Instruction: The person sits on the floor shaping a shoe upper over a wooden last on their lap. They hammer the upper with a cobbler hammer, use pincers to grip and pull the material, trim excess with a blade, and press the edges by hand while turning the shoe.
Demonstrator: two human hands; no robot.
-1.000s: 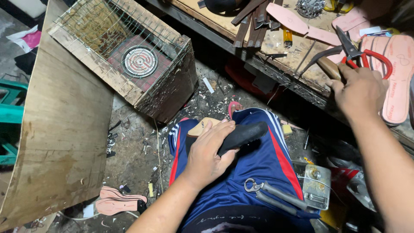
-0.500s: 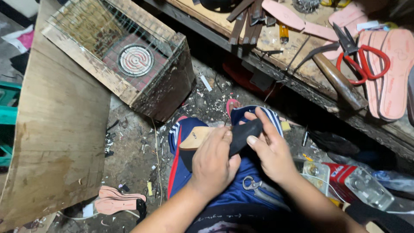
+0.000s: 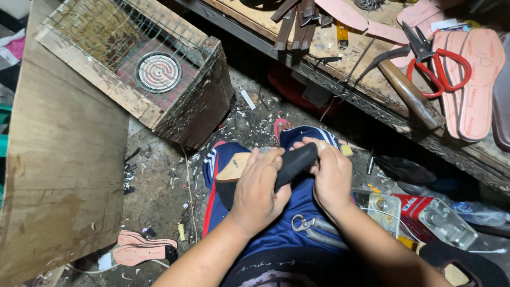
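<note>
Gripped at both ends: black shoe piece [image 3: 295, 162], long axis slanting up rightward, left hand [image 3: 258, 191] wrapped round lower end, right hand [image 3: 330, 175] pinching upper tip.

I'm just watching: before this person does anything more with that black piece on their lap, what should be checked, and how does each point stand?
1. Left hand grips the black piece: ok.
2. Right hand on its far end: ok.
3. Tan sole sits under it on the lap: ok.
4. Red-handled scissors and hammer lie on the bench, apart from the hands: ok.
5. Glue on the piece: cannot tell.
</note>
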